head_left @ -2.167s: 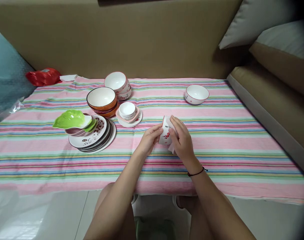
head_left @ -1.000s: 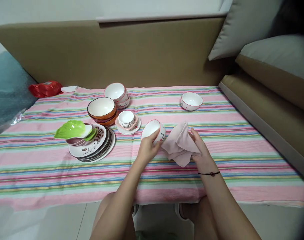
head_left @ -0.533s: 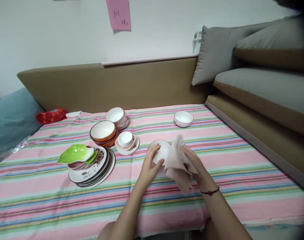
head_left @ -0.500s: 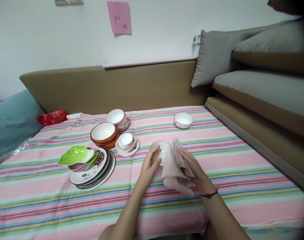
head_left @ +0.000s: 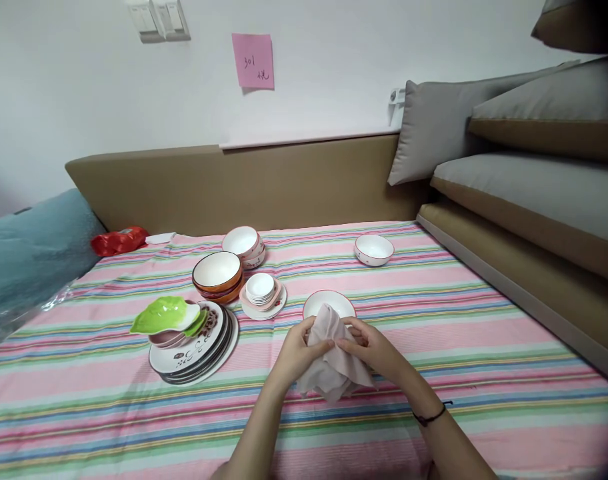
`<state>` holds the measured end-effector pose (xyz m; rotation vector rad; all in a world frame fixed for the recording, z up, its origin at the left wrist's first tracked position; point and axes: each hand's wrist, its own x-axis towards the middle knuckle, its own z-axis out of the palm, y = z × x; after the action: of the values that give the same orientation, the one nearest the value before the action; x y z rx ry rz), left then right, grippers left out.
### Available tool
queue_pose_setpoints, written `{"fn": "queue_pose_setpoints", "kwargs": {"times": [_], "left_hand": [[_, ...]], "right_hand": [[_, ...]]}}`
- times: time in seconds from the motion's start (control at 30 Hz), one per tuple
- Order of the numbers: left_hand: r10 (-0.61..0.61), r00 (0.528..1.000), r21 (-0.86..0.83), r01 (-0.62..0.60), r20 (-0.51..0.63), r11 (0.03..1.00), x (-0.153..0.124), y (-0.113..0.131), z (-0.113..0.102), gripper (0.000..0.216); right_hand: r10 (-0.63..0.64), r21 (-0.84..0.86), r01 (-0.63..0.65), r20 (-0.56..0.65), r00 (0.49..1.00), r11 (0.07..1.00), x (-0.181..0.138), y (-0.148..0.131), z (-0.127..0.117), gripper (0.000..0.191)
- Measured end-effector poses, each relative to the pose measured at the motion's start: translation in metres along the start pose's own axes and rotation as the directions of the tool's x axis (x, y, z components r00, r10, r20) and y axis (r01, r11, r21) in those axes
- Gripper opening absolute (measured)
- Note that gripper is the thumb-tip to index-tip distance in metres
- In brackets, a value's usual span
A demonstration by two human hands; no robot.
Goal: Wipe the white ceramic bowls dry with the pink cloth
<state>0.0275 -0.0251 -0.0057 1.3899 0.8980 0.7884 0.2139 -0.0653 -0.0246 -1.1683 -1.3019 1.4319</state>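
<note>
My left hand and my right hand are both closed on a pale pink cloth, thumbs close together on its near side. The cloth hangs bunched between them. Just behind it a white bowl with a thin red rim shows its far half; cloth and fingers cover the near part. I cannot tell whether the fingers touch this bowl. Another white bowl with a red rim sits farther back to the right on the striped cloth.
On the left stand stacked plates topped by a green leaf-shaped dish, brown-orange bowls, small white dishes and stacked white bowls. Cushions are piled at the right. A red bundle lies at the back left.
My left hand has gone from the bowl to the cloth. My right hand has moved left and down, bringing the cloth in front of the bowl. The view has shifted slightly.
</note>
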Motion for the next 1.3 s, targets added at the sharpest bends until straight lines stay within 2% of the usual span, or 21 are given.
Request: {"fn": "queue_pose_setpoints", "kwargs": {"times": [0.1,0.23,0.4,0.5,0.57,0.63,0.7,0.77,0.83,0.9,1.0,1.07,1.13,1.17,1.23,1.3], "left_hand": [[0.032,0.999,-0.074,-0.032,-0.002,0.997,0.001,-0.001,-0.006,0.03],[0.141,0.989,-0.121,-0.144,-0.035,0.982,0.003,0.001,-0.011,0.005],[0.126,0.992,-0.057,-0.125,0.015,0.991,0.001,0.01,-0.013,0.014],[0.099,0.992,-0.035,-0.097,0.074,0.995,-0.002,0.011,-0.013,0.023],[0.072,0.996,-0.028,-0.07,0.055,0.997,-0.003,0.009,-0.012,0.024],[0.052,0.999,0.032,-0.052,0.006,0.998,-0.003,0.006,-0.01,0.027],[0.039,0.999,0.139,-0.041,0.017,0.989,-0.003,0.004,-0.008,0.032],[0.031,0.998,0.193,-0.042,0.055,0.98,-0.003,0.004,-0.006,0.028],[0.04,0.998,0.156,-0.047,0.046,0.987,-0.003,0.005,-0.003,0.027],[0.074,0.997,0.108,-0.071,-0.02,0.992,-0.003,0.006,0.0,0.028],[0.095,0.993,0.121,-0.086,-0.069,0.989,-0.001,0.005,0.003,0.03],[0.107,0.989,0.145,-0.092,-0.1,0.985,0.0,0.004,0.001,0.031],[0.189,0.976,0.25,-0.158,-0.107,0.955,0.0,0.003,-0.003,0.03],[0.248,0.966,0.341,-0.21,-0.072,0.916,0.0,0.002,-0.004,0.03],[0.331,0.941,0.537,-0.317,0.073,0.782,0.0,-0.002,-0.004,0.036],[0.331,0.921,0.666,-0.38,0.206,0.643,0.002,-0.009,-0.001,0.033]], "right_hand": [[0.038,0.005,-0.039,0.063,0.997,0.999,-0.002,-0.003,-0.003,0.042],[-0.075,0.004,0.075,0.037,0.996,0.997,0.001,-0.007,-0.009,0.031],[-0.149,-0.097,0.147,-0.015,0.989,0.984,0.002,-0.01,-0.017,0.026],[-0.164,-0.117,0.152,-0.101,0.981,0.981,0.001,-0.008,-0.014,0.023],[-0.17,-0.133,0.151,-0.148,0.974,0.98,0.002,-0.006,-0.009,0.024],[-0.175,-0.134,0.153,-0.166,0.97,0.979,0.003,-0.003,-0.003,0.033],[-0.159,-0.081,0.146,-0.176,0.972,0.986,0.004,-0.003,0.003,0.055],[-0.094,0.058,0.108,-0.205,0.974,0.993,0.004,-0.004,0.009,0.07],[0.008,0.241,0.05,-0.232,0.973,0.969,0.003,-0.006,0.017,0.062],[0.089,0.375,0.015,-0.259,0.962,0.927,0.002,-0.009,0.024,0.048],[0.121,0.408,0.016,-0.306,0.944,0.913,0.002,-0.012,0.028,0.04],[0.129,0.398,0.026,-0.359,0.924,0.917,0.002,-0.012,0.022,0.04],[0.162,0.399,0.029,-0.435,0.886,0.916,0.002,-0.012,0.01,0.043],[0.171,0.396,0.042,-0.487,0.857,0.917,0.002,-0.012,0.002,0.045],[0.157,0.375,0.087,-0.572,0.805,0.923,0.003,-0.011,-0.013,0.046],[0.137,0.355,0.124,-0.626,0.767,0.927,0.003,-0.008,-0.027,0.049]]}}
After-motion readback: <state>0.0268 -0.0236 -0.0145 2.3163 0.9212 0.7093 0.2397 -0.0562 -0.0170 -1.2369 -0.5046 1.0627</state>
